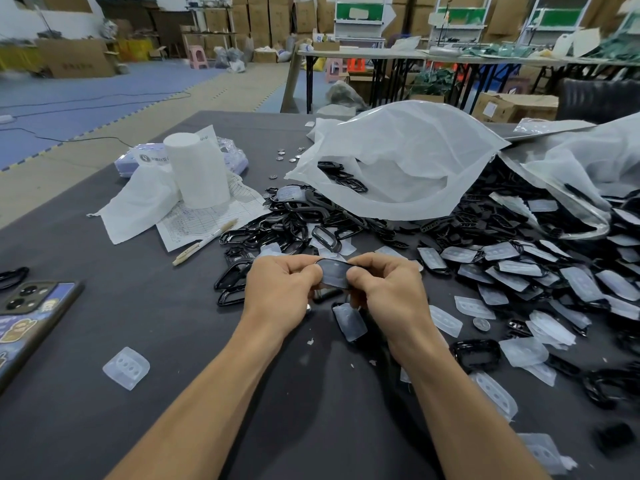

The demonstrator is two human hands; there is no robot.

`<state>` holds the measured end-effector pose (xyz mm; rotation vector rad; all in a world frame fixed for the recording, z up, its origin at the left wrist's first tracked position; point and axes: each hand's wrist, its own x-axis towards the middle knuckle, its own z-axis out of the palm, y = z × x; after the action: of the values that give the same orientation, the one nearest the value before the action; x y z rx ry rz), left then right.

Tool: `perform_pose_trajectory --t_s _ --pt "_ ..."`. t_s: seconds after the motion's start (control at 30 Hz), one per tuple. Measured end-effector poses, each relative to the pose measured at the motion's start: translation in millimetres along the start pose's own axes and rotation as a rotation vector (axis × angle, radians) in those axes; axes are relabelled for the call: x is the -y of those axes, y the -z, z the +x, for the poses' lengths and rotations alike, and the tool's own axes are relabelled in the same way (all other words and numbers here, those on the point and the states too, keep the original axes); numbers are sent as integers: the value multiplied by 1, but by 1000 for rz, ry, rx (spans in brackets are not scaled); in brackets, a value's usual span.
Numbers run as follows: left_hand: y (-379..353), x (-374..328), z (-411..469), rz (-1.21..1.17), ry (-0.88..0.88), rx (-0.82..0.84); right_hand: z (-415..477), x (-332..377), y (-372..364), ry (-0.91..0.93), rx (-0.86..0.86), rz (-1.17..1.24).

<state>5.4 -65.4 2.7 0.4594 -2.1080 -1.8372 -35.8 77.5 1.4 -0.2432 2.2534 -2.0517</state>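
Note:
My left hand (278,291) and my right hand (386,289) meet over the dark grey table (86,393), both pinching one small part (335,273): a black plastic shell with a translucent rubber pad on it. The thumbs press on its near face, and the fingers curl behind it. Just below the hands lies another black shell with a pad (349,320). A heap of black shells (287,225) spreads out beyond the hands. Translucent pads (519,268) are scattered to the right.
A big white plastic bag (401,161) lies open behind the heap. At left are a white paper roll (199,169), a printed sheet with a pen (204,241), a phone (26,315) and a lone translucent pad (126,368). A coin (481,323) lies at right.

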Motion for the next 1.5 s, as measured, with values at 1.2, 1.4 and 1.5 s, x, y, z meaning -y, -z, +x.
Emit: perform_pose_trajectory --t_s 1.2,1.4,1.5 --pt "4 16 7 542 -184 -223 71 40 147 -115 -372 -1166" --pt "4 26 16 697 -230 -215 92 27 78 57 -108 -1171" --pt "10 27 17 766 -214 -246 108 12 59 -5 -22 -1196"
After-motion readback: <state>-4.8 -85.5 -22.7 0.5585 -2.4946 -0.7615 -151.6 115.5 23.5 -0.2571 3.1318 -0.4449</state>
